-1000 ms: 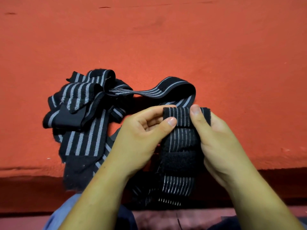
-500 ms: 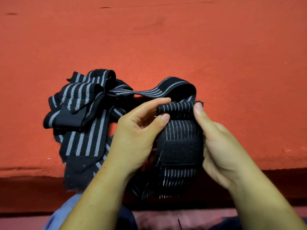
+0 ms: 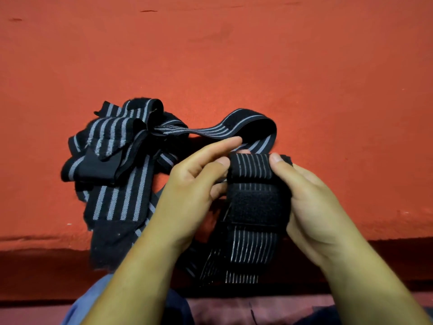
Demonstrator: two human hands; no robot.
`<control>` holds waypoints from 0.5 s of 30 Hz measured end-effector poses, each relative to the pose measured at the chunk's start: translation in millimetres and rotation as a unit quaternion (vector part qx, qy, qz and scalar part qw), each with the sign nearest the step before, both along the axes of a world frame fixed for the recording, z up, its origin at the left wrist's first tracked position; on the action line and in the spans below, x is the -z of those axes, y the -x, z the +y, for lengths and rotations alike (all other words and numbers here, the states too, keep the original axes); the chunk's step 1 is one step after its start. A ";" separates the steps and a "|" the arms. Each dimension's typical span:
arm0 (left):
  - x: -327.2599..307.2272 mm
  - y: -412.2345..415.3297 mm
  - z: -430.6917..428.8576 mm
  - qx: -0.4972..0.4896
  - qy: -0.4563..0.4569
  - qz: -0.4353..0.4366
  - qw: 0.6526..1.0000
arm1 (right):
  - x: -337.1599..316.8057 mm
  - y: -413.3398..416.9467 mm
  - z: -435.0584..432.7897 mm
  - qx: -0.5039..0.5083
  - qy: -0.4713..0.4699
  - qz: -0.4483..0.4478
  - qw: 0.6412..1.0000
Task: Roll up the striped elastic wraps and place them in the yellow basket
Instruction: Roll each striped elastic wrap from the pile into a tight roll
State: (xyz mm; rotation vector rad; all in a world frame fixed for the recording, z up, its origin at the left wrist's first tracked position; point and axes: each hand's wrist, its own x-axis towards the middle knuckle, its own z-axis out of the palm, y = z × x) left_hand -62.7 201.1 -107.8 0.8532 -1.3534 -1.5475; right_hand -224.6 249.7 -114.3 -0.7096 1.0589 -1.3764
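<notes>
I hold a black elastic wrap with thin white stripes (image 3: 251, 165) in front of me, its top end folded over into a small roll. My left hand (image 3: 194, 188) pinches the roll's left side between thumb and fingers, index finger stretched out above it. My right hand (image 3: 309, 202) grips the right side, thumb on top of the roll. A black velcro patch (image 3: 254, 207) crosses the wrap below the roll, and the tail hangs down over the ledge. A pile of wider grey-striped wraps (image 3: 112, 165) lies on the red surface to the left. The yellow basket is not in view.
The red surface (image 3: 234, 66) stretches far and to both sides. Its front edge (image 3: 35, 240) drops to a dark step near me. One band (image 3: 248, 125) loops from the pile toward my hands. My blue clothing (image 3: 93, 303) shows at the bottom.
The rolled end has shifted a little to the right and down between my thumbs. My left index finger has lifted and straightened above the roll. The pile has not moved.
</notes>
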 end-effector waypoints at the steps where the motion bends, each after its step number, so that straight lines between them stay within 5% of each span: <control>1: -0.6 -0.1 0.1 -0.001 -0.017 0.009 1.000 | 0.3 -0.6 -0.2 -0.002 0.003 0.014 1.000; 15: 3.5 -1.0 1.6 0.028 0.071 -0.098 0.992 | 4.9 -3.4 -0.2 0.016 0.038 0.242 0.969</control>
